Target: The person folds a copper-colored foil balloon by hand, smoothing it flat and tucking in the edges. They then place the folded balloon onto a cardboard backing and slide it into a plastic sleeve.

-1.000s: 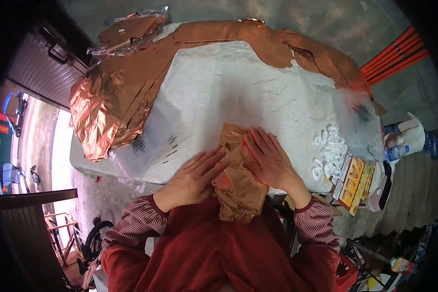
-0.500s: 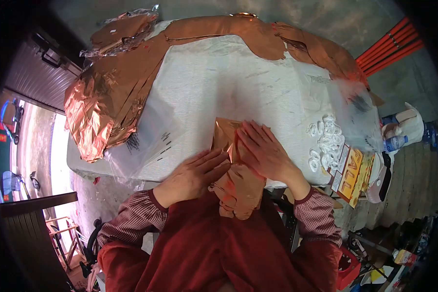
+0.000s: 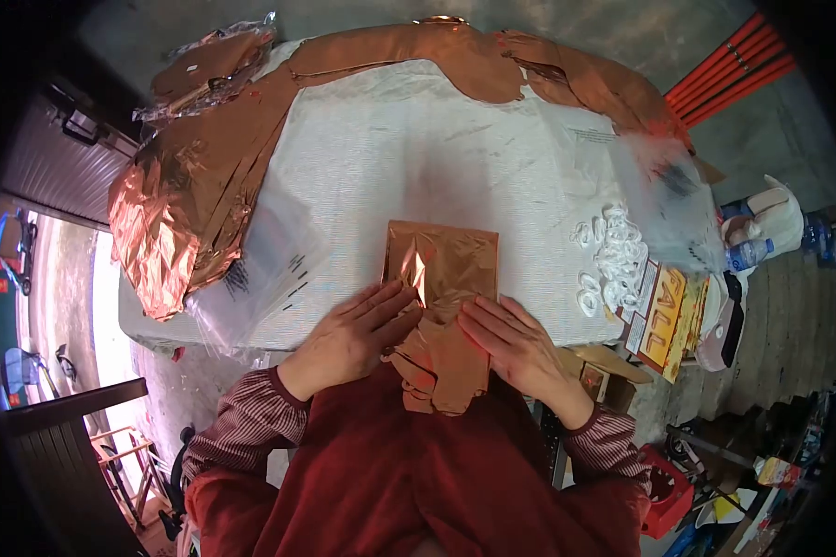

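Observation:
A folded piece of copper-coloured foil (image 3: 455,255) lies at the near edge of the table, its crumpled lower part hanging over the edge toward my lap. My left hand (image 3: 358,334) rests on its left side, fingers stretched out and lying flat. On the right side my right hand (image 3: 515,348) also lies flat, fingers extended over the foil's edge. Neither hand grips anything. A bright crease shows in the foil just beyond my left fingertips.
More copper foil (image 3: 223,162) runs round the table's left and far sides. Clear plastic bags (image 3: 265,265) lie at left. To the right sit white rings or coils (image 3: 613,260), a yellow printed card (image 3: 669,320) and a plastic bottle (image 3: 748,253). The table (image 3: 362,148) has a white cover.
My right hand has slid toward me down the foil, uncovering its flat, squared upper part. My left hand stays on the foil's left side. The camera view has shifted slightly.

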A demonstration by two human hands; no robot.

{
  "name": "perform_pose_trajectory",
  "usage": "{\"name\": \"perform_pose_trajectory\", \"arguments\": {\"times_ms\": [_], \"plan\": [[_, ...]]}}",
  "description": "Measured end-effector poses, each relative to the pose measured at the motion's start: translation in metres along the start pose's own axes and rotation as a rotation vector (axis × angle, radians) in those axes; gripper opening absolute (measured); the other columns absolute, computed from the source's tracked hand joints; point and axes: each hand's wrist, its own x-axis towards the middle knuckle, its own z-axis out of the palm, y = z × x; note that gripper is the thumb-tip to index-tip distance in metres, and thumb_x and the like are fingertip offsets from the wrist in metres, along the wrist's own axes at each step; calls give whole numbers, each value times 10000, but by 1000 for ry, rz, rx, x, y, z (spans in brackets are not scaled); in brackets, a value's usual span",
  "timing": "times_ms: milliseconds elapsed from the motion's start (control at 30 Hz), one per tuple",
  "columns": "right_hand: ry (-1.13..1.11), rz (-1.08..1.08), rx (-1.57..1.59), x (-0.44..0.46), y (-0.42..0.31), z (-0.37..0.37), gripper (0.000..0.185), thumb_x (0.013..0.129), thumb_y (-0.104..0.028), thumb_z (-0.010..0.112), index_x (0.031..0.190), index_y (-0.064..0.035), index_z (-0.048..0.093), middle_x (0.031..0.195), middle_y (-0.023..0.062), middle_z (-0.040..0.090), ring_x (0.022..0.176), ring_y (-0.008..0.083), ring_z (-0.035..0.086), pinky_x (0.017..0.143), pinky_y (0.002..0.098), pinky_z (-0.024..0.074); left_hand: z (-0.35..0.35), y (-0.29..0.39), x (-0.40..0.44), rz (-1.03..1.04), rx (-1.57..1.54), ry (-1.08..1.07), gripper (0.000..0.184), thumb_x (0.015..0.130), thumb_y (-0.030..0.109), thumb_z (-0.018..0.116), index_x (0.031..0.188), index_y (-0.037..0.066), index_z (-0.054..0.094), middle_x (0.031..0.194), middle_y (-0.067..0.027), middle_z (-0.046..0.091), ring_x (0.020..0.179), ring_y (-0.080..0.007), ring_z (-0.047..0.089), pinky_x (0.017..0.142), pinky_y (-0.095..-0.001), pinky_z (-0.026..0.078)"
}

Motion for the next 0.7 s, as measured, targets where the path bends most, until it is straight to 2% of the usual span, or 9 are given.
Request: {"name": "perform_pose_trajectory", "arguments": {"times_ms": [100,300,433,533,600,700], "plan": [[63,6,34,2,-1,1,447,741,-25,624,1184,-79,636,1270,76,601,1235,236,528,1063,398,387,0,4,-4,-22,53,2,477,768,108,638,1237,38,586,1314,-137,550,1256,-290,503,1086,-431,368],[97,24,38,0,-3,2,449,731,-21,622,1178,-67,637,1257,86,606,1223,238,538,1039,388,403,11,0,-11,19,27,56,438,765,121,633,1195,38,612,1277,-117,575,1239,-274,518,1080,-431,375],[94,44,70,0,-4,2,462,732,18,620,1188,-58,645,1272,98,601,1232,255,535,1043,407,396,11,-2,-12,23,-12,32,497,744,98,690,1227,34,591,1314,-121,550,1262,-278,496,1086,-441,368],[140,77,139,3,-4,-2,482,747,-14,628,1228,-51,615,1323,101,562,1281,256,487,1081,424,351,9,-1,-6,36,-21,59,455,741,98,663,1187,23,610,1274,-129,570,1224,-281,523,1072,-432,387],[-8,112,26,7,-5,-6,540,749,-47,644,1284,-50,568,1374,94,517,1333,251,425,1127,433,283,9,-1,-6,32,-29,80,418,740,98,634,1150,15,629,1247,-135,582,1201,-283,538,1064,-425,398],[-39,93,-6,6,-4,0,571,758,-64,641,1319,-61,535,1395,82,498,1361,240,386,1153,436,232,6,-1,-6,16,-40,89,479,714,100,651,1182,8,609,1257,-152,568,1224,-306,511,1074,-434,384]]}}
